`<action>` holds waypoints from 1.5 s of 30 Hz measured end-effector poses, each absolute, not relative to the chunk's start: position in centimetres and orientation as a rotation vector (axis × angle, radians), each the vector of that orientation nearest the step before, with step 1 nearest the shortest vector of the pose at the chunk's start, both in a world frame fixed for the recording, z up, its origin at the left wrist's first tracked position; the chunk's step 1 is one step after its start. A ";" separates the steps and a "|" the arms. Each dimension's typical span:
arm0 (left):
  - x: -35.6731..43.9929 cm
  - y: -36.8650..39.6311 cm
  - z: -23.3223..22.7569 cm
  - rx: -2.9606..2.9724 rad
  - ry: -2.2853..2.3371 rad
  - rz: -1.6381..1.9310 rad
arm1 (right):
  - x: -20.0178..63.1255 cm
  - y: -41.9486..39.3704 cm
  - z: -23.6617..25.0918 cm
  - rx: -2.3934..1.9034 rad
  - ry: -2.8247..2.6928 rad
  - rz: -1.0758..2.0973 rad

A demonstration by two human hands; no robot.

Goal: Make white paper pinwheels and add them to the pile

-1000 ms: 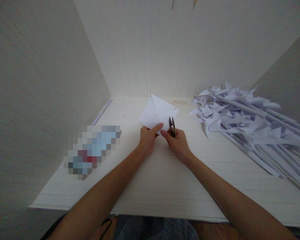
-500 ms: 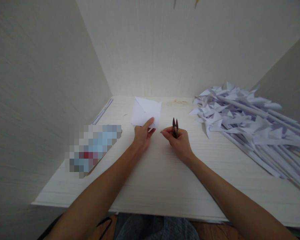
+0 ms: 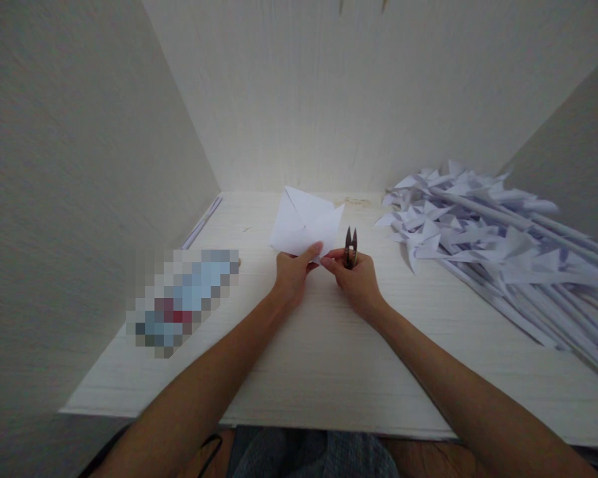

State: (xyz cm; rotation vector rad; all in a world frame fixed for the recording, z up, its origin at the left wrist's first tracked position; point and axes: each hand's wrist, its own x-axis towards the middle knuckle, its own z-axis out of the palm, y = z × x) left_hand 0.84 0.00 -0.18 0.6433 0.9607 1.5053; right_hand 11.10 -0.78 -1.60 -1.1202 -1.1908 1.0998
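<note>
Folded white square paper sheet [image 3: 305,224]: pinched by left hand [image 3: 292,275] fingers, touched by right hand [image 3: 355,280], whose fingers clamped small dark metal thread snips [image 3: 350,247]. Right of fingers: heaped white paper pinwheels [image 3: 483,236] on pale wood-grain counter [image 3: 329,358]; plain walls around.

The folded paper [image 3: 305,226] is showing plain white, with faint grey creases crossing it. The snips [image 3: 350,247] are looking dark, almost black. The table [image 3: 329,358] is showing off-white with a fine streaked grain. The pile of paper pinwheels [image 3: 483,232] is appearing white with a pale lilac-blue tint. A thin strip [image 3: 202,222] at the wall is looking pale lilac.
</note>
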 end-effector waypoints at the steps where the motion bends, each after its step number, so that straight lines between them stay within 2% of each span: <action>1: 0.9 0.0 -0.2 0.654 0.967 1.509 | 11.1 -0.8 -1.6 -1.124 -1.194 1.097; 11: 1.1 -0.1 -0.5 0.693 0.972 1.537 | 11.1 -0.7 -1.5 -1.167 -1.189 1.021; 25: 1.1 -0.3 -0.1 0.697 0.914 1.482 | 10.8 -0.8 -1.3 -1.035 -1.008 1.267; 45: 0.1 0.3 -0.2 0.739 0.870 1.252 | 11.2 -0.9 -1.1 -0.949 -1.018 1.368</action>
